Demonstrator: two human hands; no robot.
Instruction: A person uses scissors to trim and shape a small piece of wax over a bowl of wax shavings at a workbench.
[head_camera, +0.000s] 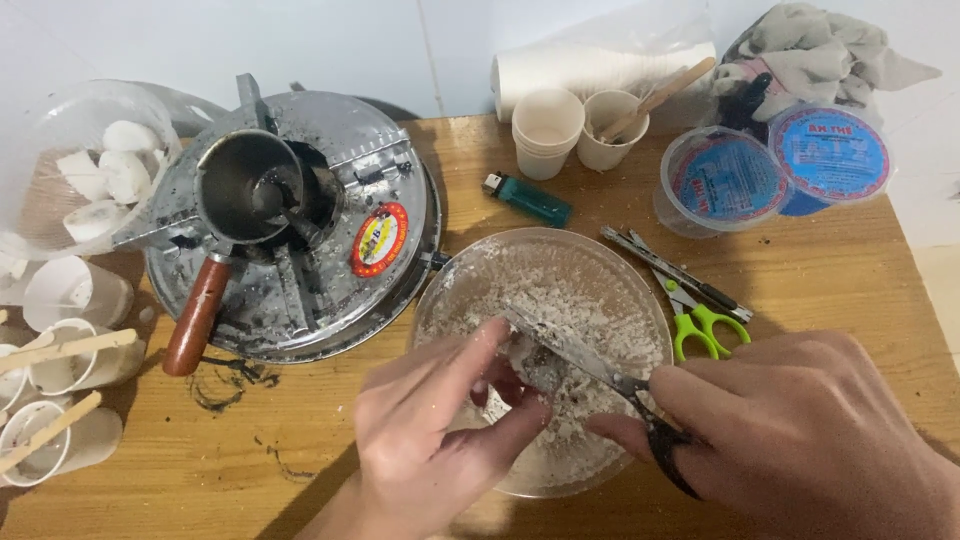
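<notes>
A clear glass bowl (590, 260) holding white crumbly flakes sits at the table's front middle. My right hand (810, 420) grips black-handled scissors (580, 355), whose blades point left into the bowl. My left hand (440, 420) reaches into the bowl from the front, fingers pinched on a small white piece right at the blades. Both hands hover over the bowl's near half and hide its front rim.
A round metal stove (340, 270) carries a small pot with a wooden handle (198, 315). Around it are paper cups with wooden sticks (60, 400), a green lighter (530, 200), green-handled scissors (705, 325), lidded plastic tubs (725, 180), stacked cups (545, 130) and a rag (810, 45).
</notes>
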